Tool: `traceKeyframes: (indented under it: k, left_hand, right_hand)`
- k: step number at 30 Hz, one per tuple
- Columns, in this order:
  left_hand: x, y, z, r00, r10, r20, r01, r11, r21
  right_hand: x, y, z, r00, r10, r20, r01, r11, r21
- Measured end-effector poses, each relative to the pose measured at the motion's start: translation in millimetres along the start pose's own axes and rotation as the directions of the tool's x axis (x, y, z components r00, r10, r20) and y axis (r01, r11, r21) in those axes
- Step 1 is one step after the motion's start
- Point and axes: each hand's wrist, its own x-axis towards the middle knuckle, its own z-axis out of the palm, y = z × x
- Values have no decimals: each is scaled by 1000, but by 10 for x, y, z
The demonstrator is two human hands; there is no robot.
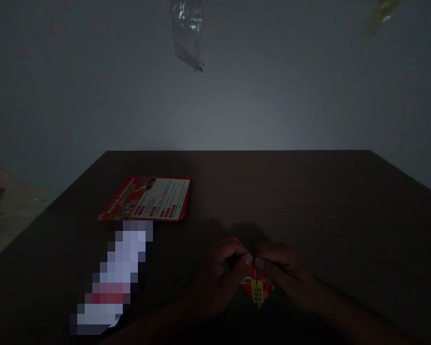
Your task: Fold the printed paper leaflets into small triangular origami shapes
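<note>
Near the front of the dark table, my left hand [224, 275] and my right hand [287, 268] meet, thumbs and fingers pinched together on a small piece of folded red printed paper [259, 287]. Its lower part shows below my thumbs as a downward point, with yellow panels of dark lettering and a dark line down the middle. My fingers hide its upper part. A stack of red printed leaflets [158, 199] lies flat to the left, beyond my left hand, with a white text panel on the top sheet.
A bright, pixelated long object [118, 278] lies on the table [283, 187] left of my left forearm. A clear plastic bag [189, 33] hangs on the grey wall behind, and a yellowish item [380, 17] is at upper right. The room is dim.
</note>
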Motion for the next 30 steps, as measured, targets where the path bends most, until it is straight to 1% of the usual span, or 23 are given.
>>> traceKeyframes:
  k: [4, 9, 17, 24, 27, 30]
  left_hand:
    - [-4, 19, -1, 1000, -13, -18, 13, 1000, -4]
    - [4, 21, 14, 1000, -10, -29, 9, 1000, -22]
    - [2, 21, 10, 998, -6, -67, 7, 1000, 8]
    - [-4, -3, -3, 987, -106, -120, 112, 993, 44]
    - [8, 4, -5, 976, -140, -166, 147, 988, 36]
    - [23, 15, -11, 959, -181, -219, 190, 982, 20]
  right_hand:
    - [3, -2, 4, 1000, 3, 6, -3, 1000, -4]
    - [-1, -19, 13, 999, -36, -21, 36, 999, -31]
    - [8, -10, 11, 999, -31, -38, 29, 999, -39]
    - [-9, 22, -14, 989, 49, -138, -48, 999, 6]
    - [-3, 14, -13, 987, 35, -154, -36, 999, -5]
    - [-3, -7, -20, 979, 8, -201, -9, 1000, -2]
